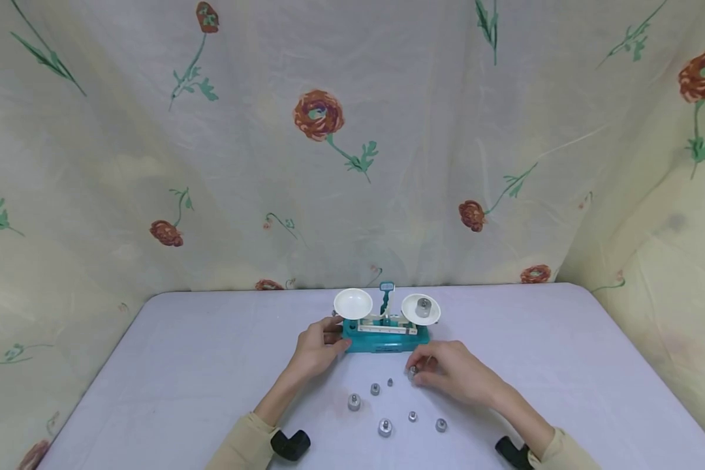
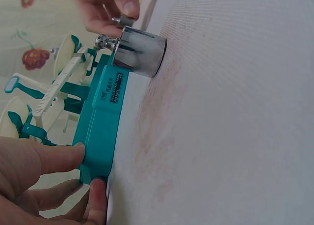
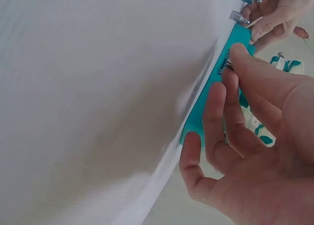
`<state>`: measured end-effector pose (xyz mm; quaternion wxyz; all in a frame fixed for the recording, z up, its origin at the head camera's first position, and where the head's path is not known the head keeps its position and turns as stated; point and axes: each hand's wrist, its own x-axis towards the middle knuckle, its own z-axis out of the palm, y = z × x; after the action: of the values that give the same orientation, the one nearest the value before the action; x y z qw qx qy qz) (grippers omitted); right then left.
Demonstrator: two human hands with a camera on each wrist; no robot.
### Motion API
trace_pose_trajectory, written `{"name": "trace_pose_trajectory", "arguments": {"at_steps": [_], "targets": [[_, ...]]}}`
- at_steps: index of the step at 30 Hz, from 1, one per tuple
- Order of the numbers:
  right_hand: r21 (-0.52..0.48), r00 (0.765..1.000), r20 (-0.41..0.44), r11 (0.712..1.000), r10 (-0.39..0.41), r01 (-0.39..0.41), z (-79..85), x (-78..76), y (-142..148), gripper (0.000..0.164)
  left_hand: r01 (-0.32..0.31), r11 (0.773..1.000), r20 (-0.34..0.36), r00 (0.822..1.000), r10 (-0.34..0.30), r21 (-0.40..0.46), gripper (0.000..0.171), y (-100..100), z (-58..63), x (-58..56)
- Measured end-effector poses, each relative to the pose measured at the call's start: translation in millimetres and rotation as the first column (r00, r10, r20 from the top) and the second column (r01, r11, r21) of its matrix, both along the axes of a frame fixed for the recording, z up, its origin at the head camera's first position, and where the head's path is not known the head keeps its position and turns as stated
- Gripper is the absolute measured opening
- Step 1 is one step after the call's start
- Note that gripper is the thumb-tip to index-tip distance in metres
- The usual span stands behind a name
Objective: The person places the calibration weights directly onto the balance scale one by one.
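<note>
A teal balance scale (image 1: 386,339) with two white pans stands near the table's far edge. My left hand (image 1: 317,348) holds the left end of its base, thumb on the front face, as the left wrist view also shows. In the right pan (image 1: 412,314) sits a metal weight (image 1: 423,307); the left pan (image 1: 353,304) bears nothing. Just in front of the scale's right end, my right hand (image 1: 455,372) pinches another metal weight (image 1: 412,373) between thumb and fingers. That weight is mostly hidden by the fingers in the right wrist view.
Several loose metal weights of different sizes stand in front of the scale, among them a large one (image 1: 384,427), a mid-sized one (image 1: 354,402) and a tiny one (image 1: 390,382). A pale cloth covers the table (image 1: 211,391). Behind hangs a flowered curtain (image 1: 399,196).
</note>
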<state>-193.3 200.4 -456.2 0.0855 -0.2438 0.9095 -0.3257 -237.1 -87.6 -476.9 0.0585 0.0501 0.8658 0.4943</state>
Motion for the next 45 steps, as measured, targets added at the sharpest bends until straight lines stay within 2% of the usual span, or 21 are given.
{"name": "trace_pose_trajectory", "arguments": {"at_steps": [9,20,31,45], "targets": [[0.0,0.998,-0.06,1.0,-0.02,0.02,4.6,-0.9,-1,0.017,0.006,1.0,-0.007,1.0,-0.006,0.001,0.054,-1,-0.5,-1.3],[-0.006,0.994,-0.093,0.999,-0.052,0.051,9.8,-0.9,-4,0.015,0.006,1.0,-0.008,1.0,-0.006,-0.004,0.054,0,-1.3,0.6],[0.0,0.986,-0.142,0.996,-0.088,0.089,24.9,4.8,-4,0.019,0.0,1.0,-0.002,1.0,0.0,0.004,0.053,0,-0.8,1.2],[-0.016,0.983,-0.136,0.992,-0.126,0.125,36.7,5.7,0,0.02,0.003,1.0,-0.001,1.0,-0.003,0.014,0.053,0,1.3,1.7]]}}
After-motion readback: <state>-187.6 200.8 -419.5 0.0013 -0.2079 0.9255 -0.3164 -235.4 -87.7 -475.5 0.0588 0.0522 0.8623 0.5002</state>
